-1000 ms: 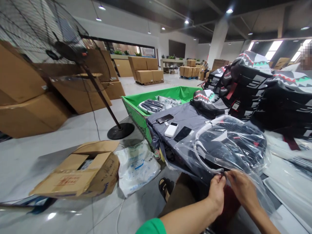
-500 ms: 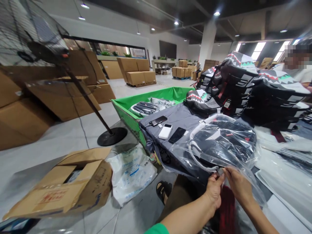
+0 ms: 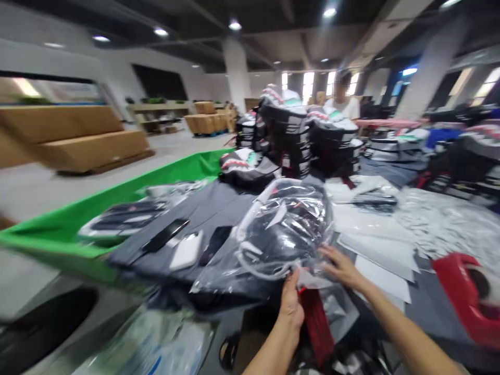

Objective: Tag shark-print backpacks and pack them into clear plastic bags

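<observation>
A dark backpack (image 3: 287,229) with white piping lies inside a clear plastic bag (image 3: 222,276) on the grey cloth-covered table. At the bag's near edge, my left hand (image 3: 291,302) has its thumb and fingers closed on the plastic; its fingertips are partly hidden. My right hand (image 3: 341,268) rests against the bag's right side, fingers spread and apart. Between my forearms hangs a dark red strap-like strip (image 3: 317,325), with loose clear plastic beside it.
Left of the bag lie a white phone-like device (image 3: 187,251) and two dark phones. A green-lined bin (image 3: 50,224) holds bagged items. Stacked shark-print backpacks (image 3: 287,125) stand behind. Plastic bags (image 3: 371,221) and a red tape dispenser (image 3: 461,291) lie right. A person stands beyond.
My view has swung right. My hands have moved from pinching together at the bag's near edge to lying apart, the right one now spread along the bag's side.
</observation>
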`<state>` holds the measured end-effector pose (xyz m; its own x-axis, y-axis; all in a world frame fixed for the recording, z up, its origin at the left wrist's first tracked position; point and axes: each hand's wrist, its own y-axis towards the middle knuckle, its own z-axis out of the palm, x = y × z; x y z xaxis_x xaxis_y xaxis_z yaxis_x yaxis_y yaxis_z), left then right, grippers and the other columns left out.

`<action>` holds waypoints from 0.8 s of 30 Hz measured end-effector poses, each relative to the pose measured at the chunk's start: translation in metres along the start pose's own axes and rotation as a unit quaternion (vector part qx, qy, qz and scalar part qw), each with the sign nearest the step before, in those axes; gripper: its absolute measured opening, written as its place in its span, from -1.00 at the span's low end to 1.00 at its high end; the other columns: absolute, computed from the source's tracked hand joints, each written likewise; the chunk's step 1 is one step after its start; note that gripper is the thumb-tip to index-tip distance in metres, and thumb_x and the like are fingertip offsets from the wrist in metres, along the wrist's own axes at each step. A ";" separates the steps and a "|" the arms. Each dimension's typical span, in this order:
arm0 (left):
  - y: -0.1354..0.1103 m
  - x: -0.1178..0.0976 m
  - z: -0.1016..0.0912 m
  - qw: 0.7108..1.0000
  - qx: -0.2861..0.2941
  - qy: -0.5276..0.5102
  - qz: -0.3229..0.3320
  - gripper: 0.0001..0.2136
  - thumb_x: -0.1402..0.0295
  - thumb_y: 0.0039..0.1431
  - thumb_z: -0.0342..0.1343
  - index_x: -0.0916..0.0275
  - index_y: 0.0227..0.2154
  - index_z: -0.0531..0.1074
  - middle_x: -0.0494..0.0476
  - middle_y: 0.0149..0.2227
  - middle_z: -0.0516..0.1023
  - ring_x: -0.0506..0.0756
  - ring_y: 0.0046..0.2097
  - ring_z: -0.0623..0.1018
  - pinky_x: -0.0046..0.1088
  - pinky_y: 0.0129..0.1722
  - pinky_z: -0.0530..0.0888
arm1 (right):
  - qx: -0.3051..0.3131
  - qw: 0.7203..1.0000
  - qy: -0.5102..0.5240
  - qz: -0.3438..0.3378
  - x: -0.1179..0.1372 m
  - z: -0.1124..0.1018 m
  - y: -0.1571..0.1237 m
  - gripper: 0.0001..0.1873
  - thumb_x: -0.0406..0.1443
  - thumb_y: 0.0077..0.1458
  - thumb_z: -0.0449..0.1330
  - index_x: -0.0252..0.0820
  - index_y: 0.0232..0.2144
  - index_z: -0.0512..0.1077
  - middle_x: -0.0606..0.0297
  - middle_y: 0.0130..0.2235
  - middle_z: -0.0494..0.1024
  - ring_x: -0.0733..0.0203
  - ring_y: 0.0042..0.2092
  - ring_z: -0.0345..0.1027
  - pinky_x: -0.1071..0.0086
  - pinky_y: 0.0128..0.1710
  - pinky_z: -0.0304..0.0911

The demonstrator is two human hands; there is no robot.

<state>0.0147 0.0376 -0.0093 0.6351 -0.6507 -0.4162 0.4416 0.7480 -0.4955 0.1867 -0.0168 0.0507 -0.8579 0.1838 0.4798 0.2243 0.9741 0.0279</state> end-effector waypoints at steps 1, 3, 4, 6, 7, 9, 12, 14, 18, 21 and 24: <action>0.001 -0.003 -0.002 1.000 -0.006 0.003 -0.023 -0.73 0.31 -0.07 0.45 0.35 -0.38 0.54 0.13 -0.46 0.61 0.09 -0.45 0.59 -0.39 -0.33 0.57 | -0.012 1.000 -0.009 0.024 0.002 0.011 0.010 -0.65 -0.08 0.24 0.19 -0.11 -0.04 0.56 0.09 0.06 0.57 0.00 0.12 0.43 0.14 0.14 0.31; 0.004 -0.009 -0.006 0.997 -0.037 0.006 -0.072 -0.87 0.38 0.11 0.32 0.35 -0.35 0.53 0.13 -0.46 0.62 0.09 -0.43 0.61 -0.37 -0.31 0.59 | -0.055 0.993 -0.032 0.095 0.001 0.027 0.027 -0.72 -0.14 0.32 0.13 -0.16 -0.22 0.56 0.16 -0.14 0.61 0.08 0.01 0.46 0.18 0.06 0.33; 0.006 -0.013 -0.007 0.994 -0.055 0.005 -0.090 -0.92 0.41 0.19 0.25 0.35 -0.34 0.53 0.14 -0.46 0.62 0.09 -0.43 0.62 -0.37 -0.30 0.60 | -0.083 0.986 -0.043 0.138 -0.002 0.031 0.034 -0.70 -0.14 0.35 0.09 -0.19 -0.23 0.54 0.18 -0.17 0.59 0.11 -0.03 0.45 0.17 0.03 0.33; 0.007 -0.018 -0.006 0.991 -0.083 0.004 -0.101 -0.91 0.47 0.29 0.12 0.34 -0.31 0.51 0.12 -0.45 0.63 0.06 -0.43 0.63 -0.40 -0.31 0.61 | -0.123 0.967 -0.060 0.215 -0.011 0.028 0.049 -0.67 -0.10 0.38 0.08 -0.22 -0.19 0.49 0.20 -0.15 0.55 0.15 -0.09 0.44 0.17 -0.03 0.36; 0.006 -0.020 -0.005 0.991 -0.090 0.005 -0.101 -0.89 0.49 0.32 0.09 0.32 -0.31 0.50 0.11 -0.44 0.63 0.05 -0.44 0.63 -0.42 -0.33 0.61 | -0.132 0.960 -0.064 0.240 -0.016 0.023 0.055 -0.67 -0.08 0.37 0.10 -0.22 -0.16 0.47 0.21 -0.14 0.54 0.17 -0.11 0.44 0.17 -0.06 0.38; 0.002 -0.021 0.000 0.991 -0.093 0.012 -0.100 -0.87 0.51 0.33 0.06 0.30 -0.31 0.49 0.08 -0.45 0.62 0.02 -0.45 0.62 -0.47 -0.36 0.61 | -0.131 0.956 -0.064 0.256 -0.022 0.011 0.064 -0.67 -0.07 0.32 0.17 -0.22 -0.13 0.46 0.24 -0.14 0.54 0.20 -0.16 0.44 0.19 -0.11 0.41; -0.004 -0.021 0.006 0.988 -0.095 0.018 -0.118 -0.86 0.51 0.35 0.05 0.29 -0.31 0.49 0.09 -0.45 0.62 0.01 -0.46 0.62 -0.52 -0.38 0.60 | -0.138 0.966 -0.061 0.208 -0.018 -0.004 0.054 -0.75 -0.17 0.26 0.23 -0.18 -0.09 0.47 0.23 -0.11 0.54 0.20 -0.16 0.45 0.27 -0.15 0.39; -0.005 -0.021 0.008 0.987 -0.101 0.017 -0.126 -0.86 0.49 0.36 0.05 0.30 -0.30 0.49 0.10 -0.44 0.63 0.01 -0.46 0.62 -0.52 -0.39 0.59 | -0.174 0.968 -0.062 0.171 -0.017 -0.015 0.021 -0.73 -0.25 0.26 0.18 -0.08 0.00 0.46 0.22 -0.02 0.54 0.20 -0.10 0.46 0.34 -0.13 0.35; -0.006 -0.018 0.006 0.987 -0.103 0.017 -0.122 -0.87 0.48 0.37 0.06 0.33 -0.28 0.50 0.13 -0.42 0.63 0.03 -0.45 0.62 -0.46 -0.37 0.60 | -0.281 0.934 -0.081 0.207 -0.059 -0.065 -0.097 -0.60 -0.11 0.31 -0.07 -0.15 -0.11 0.49 0.07 -0.10 0.57 0.08 -0.16 0.48 0.25 -0.15 0.34; -0.005 -0.013 0.001 0.991 -0.080 0.038 -0.096 -0.93 0.46 0.31 0.14 0.32 -0.26 0.52 0.14 -0.38 0.63 0.06 -0.41 0.63 -0.41 -0.31 0.62 | -0.389 0.845 -0.062 0.361 -0.114 -0.113 -0.184 -0.56 0.09 0.00 0.09 -0.08 -0.34 0.53 0.06 -0.20 0.60 -0.09 -0.19 0.45 0.15 -0.19 0.29; -0.003 -0.010 -0.003 0.992 -0.072 0.052 -0.087 -0.95 0.47 0.28 0.18 0.32 -0.25 0.53 0.14 -0.36 0.64 0.07 -0.40 0.63 -0.41 -0.29 0.62 | -0.367 0.808 0.023 0.461 -0.152 -0.139 -0.231 -0.59 0.09 -0.30 0.15 -0.08 -0.59 0.52 0.00 -0.39 0.60 -0.18 -0.24 0.45 0.09 -0.20 0.28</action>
<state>0.0050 0.0415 -0.0061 0.4859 -0.7837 -0.3870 0.4388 0.6016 -0.6675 0.3292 -0.2884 0.0929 -0.1555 0.7651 0.6249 0.9860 0.0822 0.1448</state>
